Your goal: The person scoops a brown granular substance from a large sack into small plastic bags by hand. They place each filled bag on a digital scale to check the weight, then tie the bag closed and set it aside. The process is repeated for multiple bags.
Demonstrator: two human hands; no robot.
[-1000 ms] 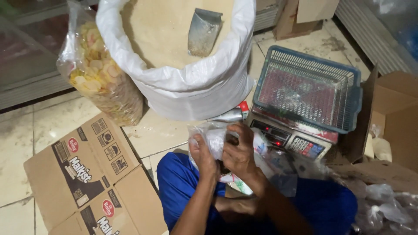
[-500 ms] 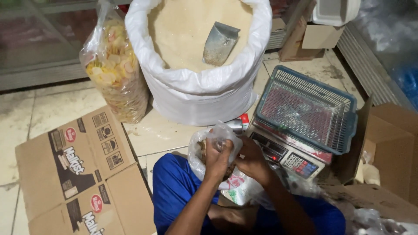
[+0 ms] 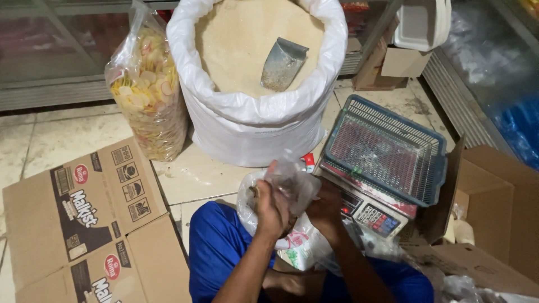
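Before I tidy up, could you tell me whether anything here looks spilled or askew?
Nothing looks spilled. The metal scoop stands tilted in the white sack, and both hands, left and right, grip a small clear bag.

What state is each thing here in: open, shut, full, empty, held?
Sack: open, nearly full of pale grain.
Scoop: stuck in the grain, unheld.
Small bag: gripped at its neck by both hands.
Left hand: closed on the small bag.
Right hand: closed on it too.
Basket: empty, on the scale.
Snack bag: full, upright.
Carton: flattened.
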